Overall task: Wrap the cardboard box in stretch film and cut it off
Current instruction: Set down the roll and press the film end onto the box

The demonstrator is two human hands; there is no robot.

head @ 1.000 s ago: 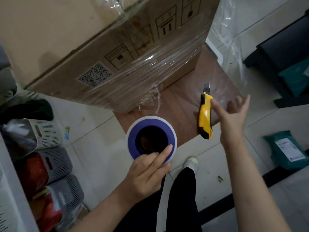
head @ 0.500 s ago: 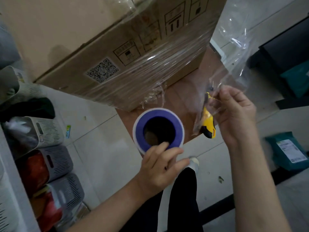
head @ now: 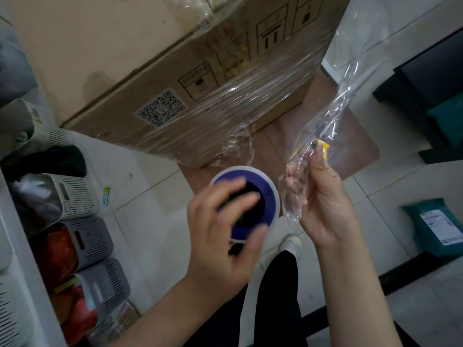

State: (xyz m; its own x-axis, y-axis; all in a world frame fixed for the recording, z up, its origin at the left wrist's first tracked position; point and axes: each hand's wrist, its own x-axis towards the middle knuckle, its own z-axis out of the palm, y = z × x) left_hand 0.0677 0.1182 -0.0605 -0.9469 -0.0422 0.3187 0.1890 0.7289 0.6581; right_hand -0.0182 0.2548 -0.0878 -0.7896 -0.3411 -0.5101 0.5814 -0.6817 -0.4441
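The left hand (head: pixel 220 236) grasps the film roll (head: pixel 253 196); at its three o'clock, the right hand (head: pixel 323 204) pinches the bunched stretch film (head: pixel 333 113) trailing from the cardboard box (head: pixel 200 78).

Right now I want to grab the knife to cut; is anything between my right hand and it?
Yes. The right hand holds the bunched film, which drapes over the yellow knife; only its tip shows behind the fingers.

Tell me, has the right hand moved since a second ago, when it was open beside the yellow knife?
Yes. The right hand has closed on the gathered stretch film and shifted left, now covering most of the yellow knife lying on the brown board.
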